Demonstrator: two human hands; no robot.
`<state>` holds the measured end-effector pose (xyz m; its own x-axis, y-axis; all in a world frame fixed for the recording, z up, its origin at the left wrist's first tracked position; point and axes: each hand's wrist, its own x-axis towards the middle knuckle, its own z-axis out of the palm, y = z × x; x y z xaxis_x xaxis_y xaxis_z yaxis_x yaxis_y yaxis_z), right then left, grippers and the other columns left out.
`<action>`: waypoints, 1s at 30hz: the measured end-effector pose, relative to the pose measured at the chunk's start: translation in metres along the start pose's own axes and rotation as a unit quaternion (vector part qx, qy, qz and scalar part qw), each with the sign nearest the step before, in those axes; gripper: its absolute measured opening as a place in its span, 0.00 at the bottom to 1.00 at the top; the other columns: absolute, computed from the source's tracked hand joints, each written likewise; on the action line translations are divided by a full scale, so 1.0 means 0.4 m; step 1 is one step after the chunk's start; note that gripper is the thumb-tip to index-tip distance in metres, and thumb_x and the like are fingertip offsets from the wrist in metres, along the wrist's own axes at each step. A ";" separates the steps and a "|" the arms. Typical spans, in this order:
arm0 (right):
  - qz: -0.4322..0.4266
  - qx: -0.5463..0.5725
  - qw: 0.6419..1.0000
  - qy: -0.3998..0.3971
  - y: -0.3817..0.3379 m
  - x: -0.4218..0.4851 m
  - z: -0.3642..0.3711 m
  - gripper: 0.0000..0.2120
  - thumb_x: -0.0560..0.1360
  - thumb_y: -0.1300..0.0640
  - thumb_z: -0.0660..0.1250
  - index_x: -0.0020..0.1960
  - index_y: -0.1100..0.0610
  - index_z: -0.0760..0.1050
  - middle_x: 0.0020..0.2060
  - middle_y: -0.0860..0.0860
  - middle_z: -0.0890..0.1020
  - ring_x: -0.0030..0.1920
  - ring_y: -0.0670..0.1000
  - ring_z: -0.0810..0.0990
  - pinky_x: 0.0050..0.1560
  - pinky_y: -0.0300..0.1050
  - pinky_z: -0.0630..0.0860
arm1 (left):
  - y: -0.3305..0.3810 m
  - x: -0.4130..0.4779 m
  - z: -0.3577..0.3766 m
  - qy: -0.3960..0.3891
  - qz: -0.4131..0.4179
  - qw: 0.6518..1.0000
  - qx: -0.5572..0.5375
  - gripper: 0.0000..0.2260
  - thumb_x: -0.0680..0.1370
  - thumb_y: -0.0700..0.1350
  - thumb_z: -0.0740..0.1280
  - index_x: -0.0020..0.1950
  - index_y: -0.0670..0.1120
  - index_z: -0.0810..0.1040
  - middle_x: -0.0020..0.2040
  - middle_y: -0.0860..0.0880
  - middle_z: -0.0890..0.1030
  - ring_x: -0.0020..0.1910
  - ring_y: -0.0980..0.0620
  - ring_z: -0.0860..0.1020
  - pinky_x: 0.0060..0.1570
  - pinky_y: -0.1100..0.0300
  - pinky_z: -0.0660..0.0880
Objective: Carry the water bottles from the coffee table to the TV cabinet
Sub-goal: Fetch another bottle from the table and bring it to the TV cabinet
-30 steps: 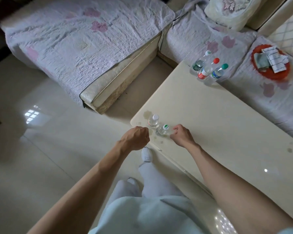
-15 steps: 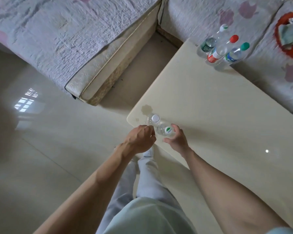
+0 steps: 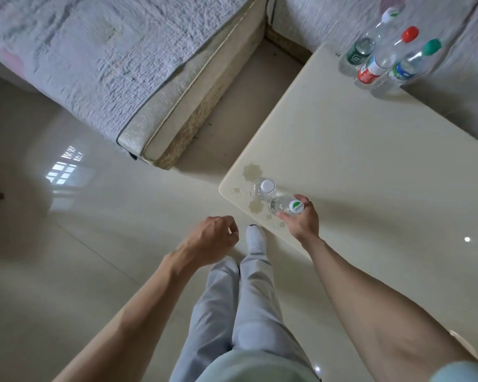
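Observation:
Two small clear water bottles stand at the near corner of the cream coffee table (image 3: 356, 166). My right hand (image 3: 302, 220) grips the one with the green-and-white cap (image 3: 283, 206) around its neck. The white-capped bottle (image 3: 265, 187) stands just beyond it, untouched. My left hand (image 3: 214, 241) hovers over the floor left of the table corner, fingers loosely curled, holding nothing. Three taller bottles stand at the table's far edge: a white-capped one (image 3: 362, 49), a red-capped one (image 3: 381, 57) and a green-capped one (image 3: 406, 67).
A sofa with a quilted lilac cover (image 3: 108, 56) wraps around the table's left and far sides. The glossy tile floor (image 3: 66, 244) lies to the left. My legs in grey trousers (image 3: 243, 299) and a white sock are beside the table corner.
My right hand has closed around the green-and-white-capped bottle. My left hand drew back from the white-capped bottle, down and left off the table. The camera tilted further down.

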<state>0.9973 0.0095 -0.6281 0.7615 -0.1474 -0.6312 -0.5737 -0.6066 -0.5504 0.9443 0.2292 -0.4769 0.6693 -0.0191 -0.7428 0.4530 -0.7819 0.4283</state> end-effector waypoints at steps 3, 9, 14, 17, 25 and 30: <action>-0.015 -0.007 1.000 0.026 -0.018 -0.058 -0.043 0.31 0.67 0.51 0.76 0.67 0.54 0.71 0.61 0.52 0.77 0.60 0.53 0.76 0.60 0.43 0.71 | 0.018 -0.029 -0.015 0.006 -0.006 1.000 -0.008 0.09 0.78 0.43 0.61 0.52 0.46 0.80 0.49 0.47 0.82 0.47 0.47 0.79 0.46 0.56 0.75; -0.062 -0.007 0.997 0.033 -0.105 -0.231 -0.187 0.30 0.65 0.48 0.75 0.65 0.50 0.73 0.57 0.48 0.78 0.54 0.48 0.77 0.54 0.42 0.72 | 0.098 -0.063 -0.006 0.030 -0.014 0.991 -0.129 0.08 0.77 0.40 0.62 0.50 0.42 0.80 0.47 0.43 0.84 0.45 0.43 0.82 0.49 0.50 0.79; -0.165 -0.013 0.985 0.044 -0.194 -0.356 -0.300 0.27 0.65 0.50 0.77 0.62 0.51 0.74 0.54 0.47 0.79 0.55 0.48 0.78 0.56 0.40 0.73 | 0.124 -0.110 0.011 0.075 -0.070 0.958 -0.268 0.07 0.78 0.37 0.62 0.51 0.40 0.80 0.44 0.42 0.83 0.37 0.47 0.80 0.35 0.55 0.79; -0.266 -0.092 0.960 0.006 -0.269 -0.387 -0.334 0.28 0.65 0.45 0.76 0.62 0.51 0.74 0.53 0.45 0.78 0.53 0.45 0.77 0.55 0.36 0.71 | 0.128 -0.149 0.017 0.129 -0.089 0.914 -0.374 0.08 0.79 0.37 0.63 0.53 0.39 0.79 0.45 0.44 0.80 0.39 0.49 0.79 0.36 0.56 0.79; -0.469 -0.197 0.852 -0.122 -0.517 -0.449 -0.326 0.28 0.62 0.38 0.76 0.58 0.48 0.76 0.47 0.40 0.76 0.44 0.42 0.74 0.46 0.35 0.71 | 0.106 -0.256 0.039 0.250 -0.088 0.781 -0.565 0.08 0.80 0.44 0.64 0.58 0.46 0.79 0.52 0.46 0.81 0.52 0.51 0.80 0.50 0.51 0.80; -0.563 -0.225 0.766 -0.216 -0.621 -0.563 -0.264 0.27 0.62 0.39 0.76 0.57 0.48 0.77 0.45 0.41 0.75 0.43 0.42 0.73 0.42 0.37 0.73 | 0.038 -0.341 0.073 0.307 -0.117 0.661 -0.674 0.07 0.79 0.44 0.65 0.55 0.47 0.80 0.49 0.47 0.83 0.51 0.49 0.81 0.52 0.51 0.79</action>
<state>1.0002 0.1108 -0.2912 0.4711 0.8793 -0.0706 0.6079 -0.3816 -0.6963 0.8428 0.2016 -0.3840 0.4132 0.5843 -0.6984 0.4231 0.5560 0.7155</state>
